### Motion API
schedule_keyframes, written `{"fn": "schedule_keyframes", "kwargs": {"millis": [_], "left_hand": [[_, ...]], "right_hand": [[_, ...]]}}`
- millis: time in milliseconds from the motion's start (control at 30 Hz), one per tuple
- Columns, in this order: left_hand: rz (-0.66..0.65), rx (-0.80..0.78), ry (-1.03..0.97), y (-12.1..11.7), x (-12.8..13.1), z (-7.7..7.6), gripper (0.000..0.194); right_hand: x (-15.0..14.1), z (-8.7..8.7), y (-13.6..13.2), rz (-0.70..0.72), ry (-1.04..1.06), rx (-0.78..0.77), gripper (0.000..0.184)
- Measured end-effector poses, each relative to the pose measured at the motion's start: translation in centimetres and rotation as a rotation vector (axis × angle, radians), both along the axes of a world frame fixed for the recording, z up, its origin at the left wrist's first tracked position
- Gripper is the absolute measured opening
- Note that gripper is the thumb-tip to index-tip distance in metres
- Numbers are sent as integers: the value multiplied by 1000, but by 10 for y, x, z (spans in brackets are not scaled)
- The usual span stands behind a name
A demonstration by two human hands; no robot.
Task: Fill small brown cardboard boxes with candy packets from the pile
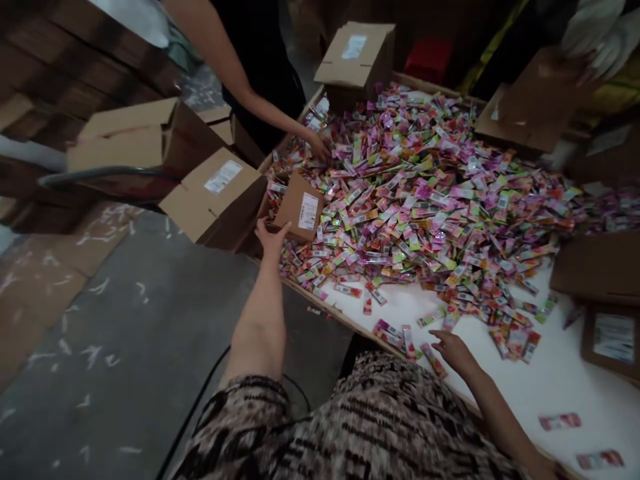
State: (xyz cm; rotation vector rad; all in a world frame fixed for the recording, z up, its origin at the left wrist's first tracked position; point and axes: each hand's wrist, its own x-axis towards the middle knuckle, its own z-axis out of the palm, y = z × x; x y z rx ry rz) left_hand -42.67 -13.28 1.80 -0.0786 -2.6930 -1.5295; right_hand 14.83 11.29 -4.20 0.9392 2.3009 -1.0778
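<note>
My left hand grips the near edge of a small brown cardboard box with a white label. The box leans at the left rim of the table, on the edge of a big heap of small colourful packets. Some packets show inside the box. My right hand hovers low over the white tabletop with its fingers stretched out and nothing in them. Several loose packets lie just left of it.
Open cartons stand against the table's left side. Another carton sits at the far edge. A co-worker's arm reaches into the heap; gloved hands hold a box at far right. A cardboard box lies at right.
</note>
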Motion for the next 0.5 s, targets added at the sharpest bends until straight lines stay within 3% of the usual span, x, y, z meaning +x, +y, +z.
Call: {"fn": "schedule_keyframes", "kwargs": {"millis": [100, 167, 233, 300, 367, 433, 500], "left_hand": [[64, -129, 45, 14, -1, -14, 58], [38, -146, 68, 24, 10, -19, 62], [6, -179, 115, 33, 28, -22, 64], [-13, -219, 178, 42, 52, -23, 63], [-57, -215, 229, 49, 77, -23, 59], [-164, -150, 257, 51, 96, -22, 51], [-280, -25, 214, 44, 102, -23, 38]], "right_hand": [[-28, 10, -13, -41, -45, -70, 35], [-75, 25, -19, -89, 30, -115, 34], [-151, 45, -28, -121, 208, -125, 37], [-248, 67, -44, -104, 436, -95, 48], [-351, 86, -63, -129, 592, -64, 78], [-439, 97, -78, -199, 595, -77, 106], [-495, 97, -84, -321, 476, -85, 120]]}}
